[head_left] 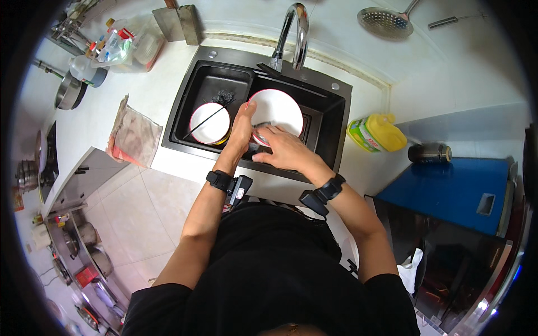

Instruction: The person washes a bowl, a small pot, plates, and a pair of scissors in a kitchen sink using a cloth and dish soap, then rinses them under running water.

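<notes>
A large white bowl [278,110] with a red rim is tilted over the right basin of the black double sink [336,147]. My left hand [242,128] grips its left rim, thumb on the inner side. My right hand [283,149] lies at the bowl's near edge, fingers bent over a grey scrubbing pad [261,126] that is mostly hidden under them. In the left basin stands a smaller white bowl [209,126] with a red rim. A thin dark stick [201,124] lies across it, and a dark mesh scourer [223,97] sits just behind.
A chrome faucet [300,40] arches over the sink's back edge. To the right stands a yellow detergent jug [378,132], with a dark flask [429,153] on a blue-topped appliance [454,189]. Leftward lie a stained cloth [136,136] and a plastic bin [145,50]; cleavers [176,23] lean behind.
</notes>
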`<state>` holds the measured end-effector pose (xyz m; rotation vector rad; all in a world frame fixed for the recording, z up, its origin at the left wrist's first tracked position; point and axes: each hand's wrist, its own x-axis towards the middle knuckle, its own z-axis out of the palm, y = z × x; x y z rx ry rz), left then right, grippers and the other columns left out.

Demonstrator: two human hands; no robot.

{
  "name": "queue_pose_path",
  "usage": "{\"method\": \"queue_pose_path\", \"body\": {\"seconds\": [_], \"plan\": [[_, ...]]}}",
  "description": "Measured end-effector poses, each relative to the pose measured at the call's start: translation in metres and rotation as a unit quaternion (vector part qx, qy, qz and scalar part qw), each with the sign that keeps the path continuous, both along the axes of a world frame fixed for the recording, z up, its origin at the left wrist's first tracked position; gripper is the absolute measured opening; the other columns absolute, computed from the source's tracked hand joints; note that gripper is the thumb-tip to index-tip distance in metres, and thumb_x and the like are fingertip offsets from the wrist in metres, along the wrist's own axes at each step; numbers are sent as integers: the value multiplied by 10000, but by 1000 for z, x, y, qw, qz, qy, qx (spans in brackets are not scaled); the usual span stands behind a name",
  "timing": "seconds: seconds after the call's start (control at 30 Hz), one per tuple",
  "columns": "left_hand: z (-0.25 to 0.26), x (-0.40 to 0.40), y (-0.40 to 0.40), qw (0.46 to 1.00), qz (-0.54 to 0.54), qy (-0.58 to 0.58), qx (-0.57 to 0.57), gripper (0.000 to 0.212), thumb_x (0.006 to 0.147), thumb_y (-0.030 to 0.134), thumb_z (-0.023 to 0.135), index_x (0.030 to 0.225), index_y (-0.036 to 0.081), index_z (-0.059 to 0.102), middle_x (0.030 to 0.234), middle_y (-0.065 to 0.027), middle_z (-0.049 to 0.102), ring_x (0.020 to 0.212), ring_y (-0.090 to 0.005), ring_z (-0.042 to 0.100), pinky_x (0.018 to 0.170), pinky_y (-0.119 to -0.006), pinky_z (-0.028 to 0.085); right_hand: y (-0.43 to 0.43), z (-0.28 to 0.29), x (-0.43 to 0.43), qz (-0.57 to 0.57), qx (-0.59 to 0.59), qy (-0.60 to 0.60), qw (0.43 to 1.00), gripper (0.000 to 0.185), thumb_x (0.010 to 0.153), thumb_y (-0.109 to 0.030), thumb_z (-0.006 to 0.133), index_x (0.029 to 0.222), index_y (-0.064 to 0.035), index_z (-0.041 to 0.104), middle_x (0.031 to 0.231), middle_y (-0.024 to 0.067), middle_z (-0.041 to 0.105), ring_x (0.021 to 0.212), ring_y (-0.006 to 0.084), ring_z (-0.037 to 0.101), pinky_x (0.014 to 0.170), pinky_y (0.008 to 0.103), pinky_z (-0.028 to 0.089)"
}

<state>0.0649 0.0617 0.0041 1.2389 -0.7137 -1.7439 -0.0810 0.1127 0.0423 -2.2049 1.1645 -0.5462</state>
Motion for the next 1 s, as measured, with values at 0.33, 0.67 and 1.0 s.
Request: {"method": "queue_pose_path", "body": {"seconds": [0.33,0.67,1.0], "plan": [[25,3,-4,985,-150,-68,46,639,893,670,314,1240,179,531,1039,-81,580,927,-176,531,699,-322,458,-32,-6,-15,-282,173,-387,860,306,858,-296,660,959,-7,643,765,34,642,645,79,587,553,251,468],[10,-2,1,933,9,351,79,316,884,297,628,1081,51,602,1069,-65,650,970,-160,632,883,-336,515,-45,-56,-56,-389,324,-616,603,338,970,-354,454,1006,-45,588,987,69,646,913,163,620,834,337,502],[11,-9,1,971,-61,231,6,288,870,178,646,1094,1,610,989,-88,677,840,-155,662,766,-300,547,-59,-39,-55,-267,115,-366,884,290,930,-161,488,1134,30,566,1106,101,578,1017,150,527,929,286,390]]}}
